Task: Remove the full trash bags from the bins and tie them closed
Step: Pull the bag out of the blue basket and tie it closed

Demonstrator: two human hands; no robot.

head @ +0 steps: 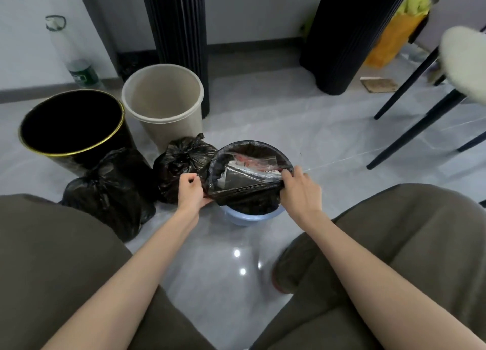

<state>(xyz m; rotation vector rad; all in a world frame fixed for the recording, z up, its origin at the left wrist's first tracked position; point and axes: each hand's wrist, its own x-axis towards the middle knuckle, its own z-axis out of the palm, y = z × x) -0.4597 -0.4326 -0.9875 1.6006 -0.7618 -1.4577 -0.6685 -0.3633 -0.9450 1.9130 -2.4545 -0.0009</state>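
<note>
A small blue bin (240, 215) stands on the floor between my knees, lined with a black trash bag (247, 197) full of paper and clear plastic. My left hand (190, 191) grips the bag's rim at the bin's left side. My right hand (301, 191) grips the rim at the right side, pulling the near edge taut across the opening. Two tied black bags lie to the left: one (181, 165) beside the blue bin, another (110, 194) further left. Behind them stand a black bin with a gold rim (34, 145) and a beige bin (196, 105), neither with a liner.
A clear plastic bottle (79, 68) leans at the wall behind the bins. Two dark fluted columns (178, 34) rise at the back. Black chair legs (420, 123) and a white seat stand at the right. An orange bag (391, 41) sits in the far right corner.
</note>
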